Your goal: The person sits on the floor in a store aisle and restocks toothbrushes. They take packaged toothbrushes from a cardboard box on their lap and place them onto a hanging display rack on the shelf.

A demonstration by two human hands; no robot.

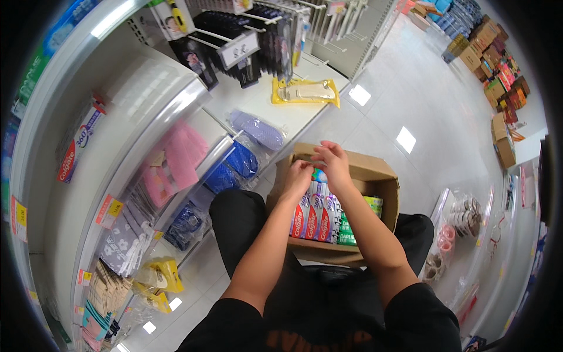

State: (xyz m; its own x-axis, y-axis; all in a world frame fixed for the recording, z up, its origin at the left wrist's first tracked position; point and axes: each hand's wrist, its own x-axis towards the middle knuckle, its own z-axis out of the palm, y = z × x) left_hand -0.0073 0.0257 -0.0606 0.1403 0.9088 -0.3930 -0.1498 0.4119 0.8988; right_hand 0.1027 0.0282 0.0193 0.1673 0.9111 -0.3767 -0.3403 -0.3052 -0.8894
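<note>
A cardboard box point(387, 176) stands between my knees with its top open. Inside are several Colgate toothpaste boxes point(311, 218) side by side and green Darlie toothpaste boxes point(347, 237) to their right. My left hand point(300, 176) is over the box's far left part, fingers bent. My right hand point(332, 165) is close beside it, its fingers spread and partly curled. Just below the hands a blue and green package point(319, 175) shows. Whether the fingertips pinch something small between them cannot be told.
At the left, a shelf holds a Colgate pack point(81, 138), pink towels point(176, 163) and bagged blue slippers point(239, 158). A yellow package point(306, 91) lies on the lower shelf. Shelving with bagged goods point(462, 215) stands right; cartons point(484, 35) lie on the floor beyond.
</note>
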